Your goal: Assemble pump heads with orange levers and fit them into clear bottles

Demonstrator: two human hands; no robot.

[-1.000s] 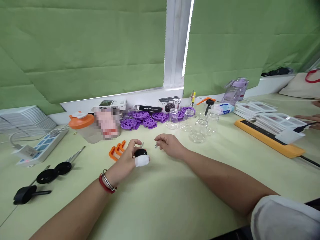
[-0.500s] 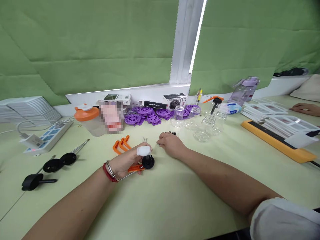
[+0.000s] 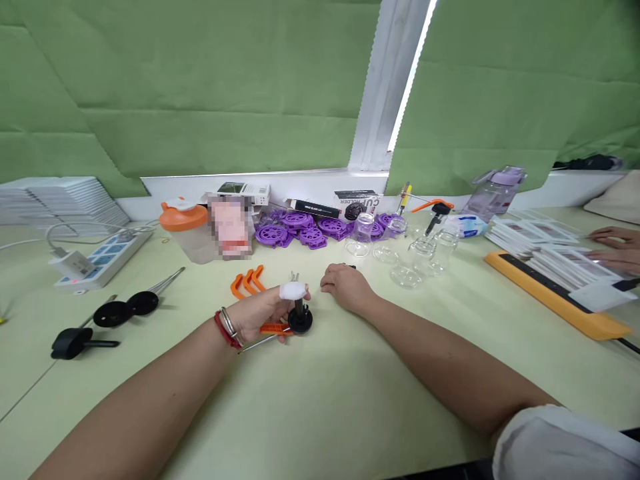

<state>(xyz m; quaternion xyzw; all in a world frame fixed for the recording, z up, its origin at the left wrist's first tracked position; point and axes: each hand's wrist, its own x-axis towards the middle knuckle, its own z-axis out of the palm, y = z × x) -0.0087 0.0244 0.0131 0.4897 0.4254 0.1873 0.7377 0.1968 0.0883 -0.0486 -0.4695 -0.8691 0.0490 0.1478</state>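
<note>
My left hand (image 3: 273,310) is closed around a crank-like assembly: a black round part (image 3: 301,321) with an upright stem, an orange handle (image 3: 274,329) and a thin metal rod. A white wrap covers its thumb. My right hand (image 3: 346,287) rests on the table with fingers curled together beside a small dark part that it mostly hides. What its fingertips hold, if anything, cannot be made out. Between the hands stand thin metal pins (image 3: 295,275). Orange curved handles (image 3: 247,281) lie just beyond my left hand.
Metal rods with black round ends (image 3: 111,313) lie left, near a power strip (image 3: 107,259). Behind are an orange-lidded shaker bottle (image 3: 184,230), purple plastic parts (image 3: 313,237) and clear glass jars (image 3: 423,252). Another person's hands (image 3: 617,247) are at right, by white frames (image 3: 565,263).
The view has shifted slightly. My left hand has tilted the assembly a little, so more of the black stem shows. My right hand stays at nearly the same spot. The other person's second hand has appeared.
</note>
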